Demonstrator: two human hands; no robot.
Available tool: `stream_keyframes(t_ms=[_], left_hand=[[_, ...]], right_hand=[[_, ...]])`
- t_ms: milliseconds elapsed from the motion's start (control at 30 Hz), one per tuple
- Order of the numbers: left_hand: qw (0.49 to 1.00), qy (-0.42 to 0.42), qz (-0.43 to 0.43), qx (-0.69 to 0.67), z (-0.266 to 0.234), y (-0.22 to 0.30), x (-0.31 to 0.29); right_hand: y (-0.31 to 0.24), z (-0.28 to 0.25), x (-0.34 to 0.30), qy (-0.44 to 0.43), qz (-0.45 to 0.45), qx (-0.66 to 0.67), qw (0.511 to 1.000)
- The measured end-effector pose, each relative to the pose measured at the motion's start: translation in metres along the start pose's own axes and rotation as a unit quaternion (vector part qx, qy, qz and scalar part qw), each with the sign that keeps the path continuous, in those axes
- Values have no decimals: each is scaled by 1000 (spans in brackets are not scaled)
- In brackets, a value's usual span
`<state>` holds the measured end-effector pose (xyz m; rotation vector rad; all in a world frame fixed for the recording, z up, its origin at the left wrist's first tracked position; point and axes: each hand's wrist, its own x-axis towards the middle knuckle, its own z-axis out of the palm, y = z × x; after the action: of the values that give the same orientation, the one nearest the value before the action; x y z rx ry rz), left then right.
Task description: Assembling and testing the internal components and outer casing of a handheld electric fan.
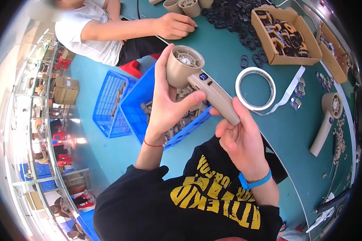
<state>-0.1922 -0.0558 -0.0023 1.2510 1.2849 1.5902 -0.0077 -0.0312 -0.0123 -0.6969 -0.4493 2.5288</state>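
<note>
In the head view, a beige handheld fan is held over a blue crate; its top is clamped between the left hand's thumb and fingers, its handle end between the right hand's. A second fan is laid on the green table, beyond a tape roll

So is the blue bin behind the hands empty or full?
Not empty: beige parts lie inside the blue bin. Can't tell if full; the left hand hides some.
</note>
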Motion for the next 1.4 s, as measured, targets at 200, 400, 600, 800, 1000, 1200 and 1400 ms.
stream_keyframes(t_ms=[200,400,600,800,1000,1200,1400], left_hand=[[999,-7,26,-32,-6,-9,2],[995,-34,26,-94,-13,-27,17],[975,-47,-107,-191,-1,-14,6],[969,8,-163,-187,-15,-11,29],[977,61,-68,-195,-74,1,93],[955,85,-68,-277,-94,7,126],[950,75,-87,-291,-89,0,126]], right_hand=[[7,12,-5,19,-46,-86,995],[23,12,9,12,-106,-193,975],[35,23,34,38,-193,-157,968],[38,31,58,-25,-226,-211,951],[82,-17,50,-96,-75,-269,955],[164,-86,64,-90,92,-328,936],[160,-105,70,-76,127,-345,927]])
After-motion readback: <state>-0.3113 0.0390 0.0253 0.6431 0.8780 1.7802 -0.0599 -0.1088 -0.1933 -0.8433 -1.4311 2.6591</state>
